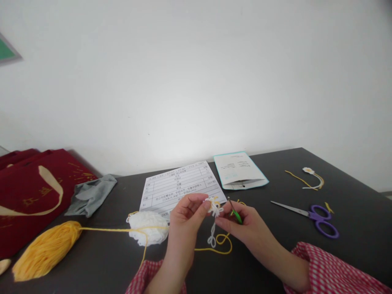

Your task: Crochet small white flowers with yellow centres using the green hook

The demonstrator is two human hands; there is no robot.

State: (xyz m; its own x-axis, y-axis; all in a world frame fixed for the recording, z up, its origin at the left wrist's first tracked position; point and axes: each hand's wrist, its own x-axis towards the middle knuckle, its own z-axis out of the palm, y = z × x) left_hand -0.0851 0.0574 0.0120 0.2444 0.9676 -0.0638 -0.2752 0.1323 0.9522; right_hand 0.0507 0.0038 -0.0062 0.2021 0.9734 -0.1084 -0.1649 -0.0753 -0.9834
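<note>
Between the thumb and fingers of my left hand [191,214] is a small crocheted flower [214,206], white with some yellow at its centre. My right hand [241,222] pinches the flower's right edge and also holds a crochet hook [236,215] with a green handle, its metal end pointing up and left. A loose loop of white yarn [211,240] hangs below the flower. Yellow yarn [225,247] curls on the table under my hands. A white yarn ball [148,228] lies just left of my left wrist.
At the left are a yellow skein [47,251], a grey cloth [92,196] and a dark red bag [27,196]. Behind my hands lie a printed sheet [180,183] and a white pouch [239,169]. Purple-handled scissors [320,218] and a finished small flower [308,170] lie right.
</note>
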